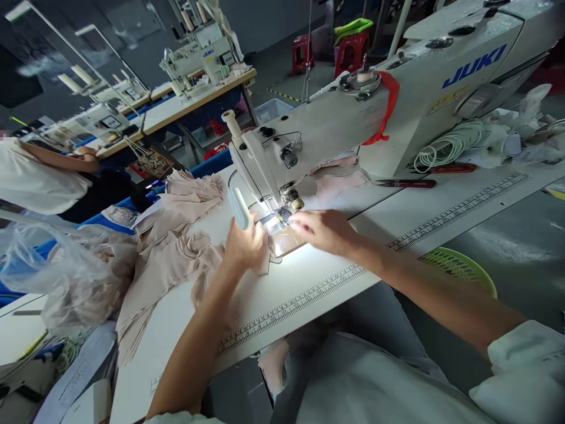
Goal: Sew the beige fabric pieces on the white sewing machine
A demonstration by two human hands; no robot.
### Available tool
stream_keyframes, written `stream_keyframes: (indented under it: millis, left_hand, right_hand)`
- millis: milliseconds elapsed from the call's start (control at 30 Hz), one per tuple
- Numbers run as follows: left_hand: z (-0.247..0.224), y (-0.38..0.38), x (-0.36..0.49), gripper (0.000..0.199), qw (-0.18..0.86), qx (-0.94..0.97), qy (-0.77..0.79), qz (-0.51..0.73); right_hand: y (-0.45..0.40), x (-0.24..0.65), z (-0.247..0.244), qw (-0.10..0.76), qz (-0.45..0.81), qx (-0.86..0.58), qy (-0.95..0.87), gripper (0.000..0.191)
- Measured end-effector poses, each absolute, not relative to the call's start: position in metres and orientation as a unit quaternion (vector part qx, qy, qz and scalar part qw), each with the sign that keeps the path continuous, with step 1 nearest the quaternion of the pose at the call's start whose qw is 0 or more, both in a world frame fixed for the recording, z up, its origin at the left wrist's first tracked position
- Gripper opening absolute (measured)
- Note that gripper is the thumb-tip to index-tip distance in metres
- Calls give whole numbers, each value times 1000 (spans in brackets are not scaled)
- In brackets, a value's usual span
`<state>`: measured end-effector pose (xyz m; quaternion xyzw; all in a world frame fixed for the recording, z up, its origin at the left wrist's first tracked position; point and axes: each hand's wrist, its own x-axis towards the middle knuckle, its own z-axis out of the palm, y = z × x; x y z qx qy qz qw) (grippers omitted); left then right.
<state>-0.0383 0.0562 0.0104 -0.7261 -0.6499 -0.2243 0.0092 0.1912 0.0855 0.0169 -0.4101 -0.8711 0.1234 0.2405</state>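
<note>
The sewing machine (pixel 260 159) stands in front of me, its lit needle area (pixel 281 217) between my two hands. My left hand (pixel 245 242) is closed around a pale, flat, bar-shaped thing (pixel 239 207) that sticks up past the thumb; its kind I cannot make out. From the right, my right hand (pixel 325 231) reaches to the presser foot, fingers pinched together; whatever they hold is too small to tell. Below the needle lies a shiny tan plate (pixel 286 240). A strip of beige fabric (pixel 263 259) lies beside it, under my left hand.
Stacked beige fabric pieces (pixel 176 241) and a clear plastic bag (pixel 83 277) lie at left. Snips (pixel 408 184) and coiled pale cord (pixel 450 144) rest by the machine's base. A printed ruler (pixel 300 303) runs along the table edge. Another person (pixel 44 176) sits at far left.
</note>
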Motion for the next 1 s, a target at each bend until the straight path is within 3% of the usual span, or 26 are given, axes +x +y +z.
stream_keyframes:
  millis: [100,200,300,400,500,567,633,733,800,867,1000]
  left_hand:
    - [27,54,-55,24,-16,-665,-732,-145]
    - [36,43,-63,19,-99,-646,-751,-93]
    - [39,18,-70,28,-221,-651,-718,-105]
    - [43,-24,-81,38,-306,-622,-708,-134]
    - [51,-83,-92,45,-373,-557,-726,-156]
    - [59,-129,-99,49,-416,-514,-736,-144]
    - [64,-172,-103,52,-461,-475,-740,-122]
    - [55,-220,-107,55,-503,-441,-737,-99]
    - [31,-233,-107,57,-511,-437,-735,-88]
    - [-5,-232,-104,57,-514,-446,-728,-83]
    - [-84,-208,-91,57,-514,-488,-700,-87]
  right_hand:
    - [48,173,15,226,71,-240,-941,31]
    - [14,157,5,209,45,-131,-968,74]
    - [-7,154,-7,203,45,-116,-971,90]
    - [-19,164,-13,210,7,-128,-969,74]
    - [-35,178,-17,249,5,-98,-964,14]
    - [-50,191,-19,270,81,-59,-958,19]
    - [-65,205,-23,259,236,-50,-935,21]
    - [-83,225,-44,173,539,-92,-819,24]
    - [-89,233,-70,126,672,-166,-711,35]
    - [-89,237,-102,152,707,-280,-631,46]
    - [-75,237,-161,215,639,-464,-574,53]
